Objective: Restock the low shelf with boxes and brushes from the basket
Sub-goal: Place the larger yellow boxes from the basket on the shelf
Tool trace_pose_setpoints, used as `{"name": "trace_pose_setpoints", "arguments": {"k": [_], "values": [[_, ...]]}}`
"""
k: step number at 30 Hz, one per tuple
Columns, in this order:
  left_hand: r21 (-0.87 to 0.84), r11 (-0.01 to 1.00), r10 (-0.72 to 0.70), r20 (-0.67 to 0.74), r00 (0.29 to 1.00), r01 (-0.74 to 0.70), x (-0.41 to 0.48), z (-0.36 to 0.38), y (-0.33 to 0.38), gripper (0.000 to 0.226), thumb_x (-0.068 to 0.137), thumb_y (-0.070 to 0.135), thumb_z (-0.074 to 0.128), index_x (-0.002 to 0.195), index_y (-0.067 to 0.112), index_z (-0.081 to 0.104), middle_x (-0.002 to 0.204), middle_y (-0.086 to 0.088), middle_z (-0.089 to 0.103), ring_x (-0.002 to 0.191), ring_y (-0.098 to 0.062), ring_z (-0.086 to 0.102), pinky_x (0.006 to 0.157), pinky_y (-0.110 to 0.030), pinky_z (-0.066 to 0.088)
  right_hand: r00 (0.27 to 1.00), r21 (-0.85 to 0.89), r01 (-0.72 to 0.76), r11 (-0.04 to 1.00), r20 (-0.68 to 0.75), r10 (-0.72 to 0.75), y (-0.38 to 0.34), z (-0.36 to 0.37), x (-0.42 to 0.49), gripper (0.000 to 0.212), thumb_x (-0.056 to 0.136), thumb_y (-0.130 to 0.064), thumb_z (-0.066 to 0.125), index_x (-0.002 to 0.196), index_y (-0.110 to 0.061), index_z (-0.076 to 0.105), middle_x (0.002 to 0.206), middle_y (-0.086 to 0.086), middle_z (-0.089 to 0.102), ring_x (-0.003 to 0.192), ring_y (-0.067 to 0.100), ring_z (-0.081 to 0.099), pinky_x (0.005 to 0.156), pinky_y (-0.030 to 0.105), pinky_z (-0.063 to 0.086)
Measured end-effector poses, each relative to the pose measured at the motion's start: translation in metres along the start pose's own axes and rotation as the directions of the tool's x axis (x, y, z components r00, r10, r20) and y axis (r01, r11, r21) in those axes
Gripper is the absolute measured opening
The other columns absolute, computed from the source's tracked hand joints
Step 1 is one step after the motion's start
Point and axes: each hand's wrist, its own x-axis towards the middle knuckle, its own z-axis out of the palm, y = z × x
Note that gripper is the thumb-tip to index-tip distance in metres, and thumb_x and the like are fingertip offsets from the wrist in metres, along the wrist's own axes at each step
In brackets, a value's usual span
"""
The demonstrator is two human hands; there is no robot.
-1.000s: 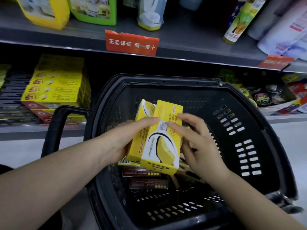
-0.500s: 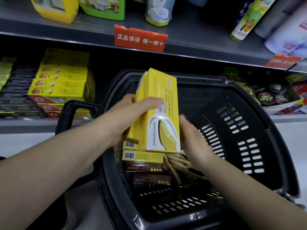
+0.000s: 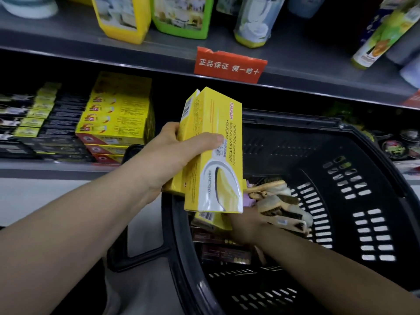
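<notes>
left hand (image 3: 176, 155) pinches two yellow boxes (image 3: 214, 142) together; the stack could slip apart. right hand (image 3: 245, 221) reaches into the basket (image 3: 295, 118), grip hidden: cannot tell.

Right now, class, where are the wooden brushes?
In the head view, the wooden brushes lie inside the black basket, right of centre, just right of the yellow boxes held by the left hand.
</notes>
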Motion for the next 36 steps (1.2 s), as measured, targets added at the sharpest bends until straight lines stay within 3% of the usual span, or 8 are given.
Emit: {"name": "trace_pose_setpoints", "arguments": {"k": [7,12,15,19,22,24,28,36], "values": [[-0.027,1.000,-0.004,-0.055,0.998,0.003,-0.009,-0.009,0.002,0.073,0.048,0.057,0.072,0.113,0.031,0.051,0.096,0.005,0.071,0.078,-0.014,0.071,0.055,-0.031,0.054,0.800,0.609,0.211,0.764,-0.557,0.223,0.038,-0.101,-0.094,0.034,0.072,-0.033,0.074,0.093,-0.043,0.050,0.099,-0.009,0.055,0.088,0.009,0.059,0.078,0.030,0.052],[-0.129,0.992,-0.010,-0.103,0.995,-0.003,-0.020,-0.019,0.007,0.072,0.045,0.054,0.083,0.105,0.032,0.050,0.088,0.011,0.070,0.076,-0.009,0.070,0.056,-0.027,0.053,0.300,0.243,0.501,0.831,-0.949,0.096,0.013,-0.140,-0.110,0.049,0.071,-0.010,0.076,0.110,-0.029,0.054,0.113,-0.012,0.036,0.108,0.005,0.042,0.096,0.018,0.037],[-0.180,0.984,-0.029,-0.092,0.995,0.012,-0.029,-0.023,0.010,0.069,0.051,0.056,0.081,0.109,0.030,0.053,0.083,0.015,0.070,0.071,-0.004,0.069,0.051,-0.023,0.052,0.169,0.148,0.566,0.811,-0.984,0.061,-0.015,-0.148,-0.098,0.050,0.072,0.006,0.072,0.110,-0.024,0.057,0.110,-0.007,0.031,0.107,0.000,0.038,0.096,0.015,0.036],[-0.158,0.987,-0.040,-0.143,0.989,0.017,-0.036,-0.032,0.008,0.103,0.033,0.064,0.077,0.123,0.022,0.048,0.099,0.001,0.071,0.082,-0.018,0.071,0.059,-0.031,0.054,0.350,0.374,0.706,0.602,-0.923,0.162,-0.047,-0.156,-0.094,0.044,0.087,0.011,0.054,0.104,-0.026,0.069,0.122,-0.009,0.040,0.115,-0.008,0.046,0.094,0.016,0.043],[-0.148,0.989,-0.016,-0.205,0.979,-0.015,-0.036,-0.037,0.008,0.088,0.050,0.061,0.073,0.123,0.023,0.044,0.105,0.001,0.067,0.089,-0.019,0.067,0.067,-0.035,0.054,0.689,0.709,0.704,-0.022,-0.676,0.262,-0.061,-0.165,-0.096,0.031,0.091,-0.003,0.052,0.098,-0.023,0.075,0.126,-0.012,0.055,0.112,0.000,0.057,0.084,0.020,0.051],[-0.145,0.989,-0.005,-0.229,0.973,-0.029,-0.034,-0.040,0.006,0.074,0.059,0.056,0.073,0.119,0.024,0.043,0.106,0.002,0.065,0.092,-0.019,0.066,0.073,-0.037,0.054,0.799,0.780,0.599,-0.183,-0.566,0.203,-0.066,-0.167,-0.092,0.036,0.090,-0.013,0.055,0.120,-0.033,0.061,0.122,-0.011,0.062,0.109,0.013,0.063,0.082,0.028,0.055],[-0.100,0.993,0.026,-0.309,0.951,-0.060,-0.033,-0.052,0.001,0.064,0.064,0.054,0.073,0.112,0.030,0.038,0.105,0.007,0.062,0.091,-0.017,0.063,0.070,-0.034,0.052,0.929,0.888,0.370,-0.274,-0.355,0.105,-0.071,-0.174,-0.085,0.076,0.070,-0.028,0.077,0.136,-0.022,0.040,0.110,0.001,0.070,0.099,0.024,0.068,0.080,0.039,0.056],[-0.305,0.952,-0.110,-0.321,0.941,0.007,-0.026,-0.063,-0.008,0.076,0.071,0.047,0.073,0.131,0.019,0.036,0.111,-0.004,0.061,0.093,-0.026,0.064,0.069,-0.038,0.055,0.981,0.941,0.192,-0.280,-0.193,0.025,-0.059,-0.186,-0.078,0.038,0.068,-0.029,0.072,0.101,-0.012,0.067,0.093,0.011,0.073,0.077,0.024,0.071,0.061,0.032,0.055]]}}
